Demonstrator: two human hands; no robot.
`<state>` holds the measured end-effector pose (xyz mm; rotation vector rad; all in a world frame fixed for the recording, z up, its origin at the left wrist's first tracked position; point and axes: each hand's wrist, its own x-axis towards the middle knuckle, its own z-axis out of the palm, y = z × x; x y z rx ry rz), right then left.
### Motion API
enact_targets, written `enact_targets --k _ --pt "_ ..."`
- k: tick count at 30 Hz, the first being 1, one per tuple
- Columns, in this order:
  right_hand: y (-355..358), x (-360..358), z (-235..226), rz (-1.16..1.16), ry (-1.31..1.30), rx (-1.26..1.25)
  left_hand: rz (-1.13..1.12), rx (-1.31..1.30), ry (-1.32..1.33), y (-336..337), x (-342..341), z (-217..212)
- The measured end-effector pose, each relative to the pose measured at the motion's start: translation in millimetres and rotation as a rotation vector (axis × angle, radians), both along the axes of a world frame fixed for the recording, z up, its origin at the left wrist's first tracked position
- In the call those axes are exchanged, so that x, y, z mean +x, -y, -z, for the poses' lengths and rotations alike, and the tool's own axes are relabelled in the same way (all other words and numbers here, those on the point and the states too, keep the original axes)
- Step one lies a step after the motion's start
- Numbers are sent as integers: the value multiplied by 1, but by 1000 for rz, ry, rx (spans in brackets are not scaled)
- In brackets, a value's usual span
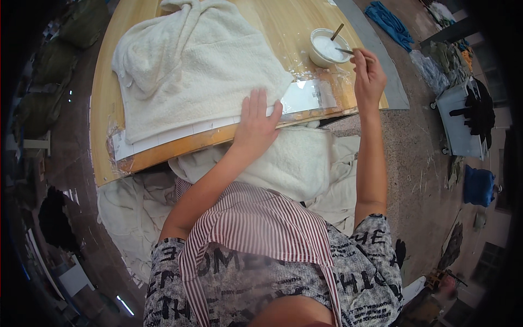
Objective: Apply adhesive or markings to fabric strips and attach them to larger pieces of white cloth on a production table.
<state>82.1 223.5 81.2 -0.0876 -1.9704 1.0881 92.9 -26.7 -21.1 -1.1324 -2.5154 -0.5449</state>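
Observation:
A cream fleece hooded garment (201, 71) lies spread on the wooden table, its lower edge over a white sheet (308, 96) along the table's near side. My left hand (257, 121) rests flat on that edge, fingers stretched out. At the right, my right hand (369, 76) is closed round a thin stick-like tool (345, 51). The tool's far end reaches over the rim of a white tub (321, 59). White paste (327, 47) fills part of the tub, and a brown stick (338, 31) leans out of it. What kind of tool I hold is unclear.
White residue and clear tape mark the wooden tabletop (289, 22) around the tub. More cream fleece pieces (299, 158) are heaped below the table's near edge. On the floor to the right are a blue cloth (388, 24) and a wheeled white cart (460, 117) with dark fabric.

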Motion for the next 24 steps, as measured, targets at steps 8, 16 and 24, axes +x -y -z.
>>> enact_targets --k 8,16,24 --pt "85 46 58 -265 189 -294 15 -7 -44 0 -2 -4" --pt "91 36 82 -211 185 88 -15 -67 -47 -1 -2 2" --pt "121 36 55 -293 220 -272 -52 6 -120 -2 -3 12"
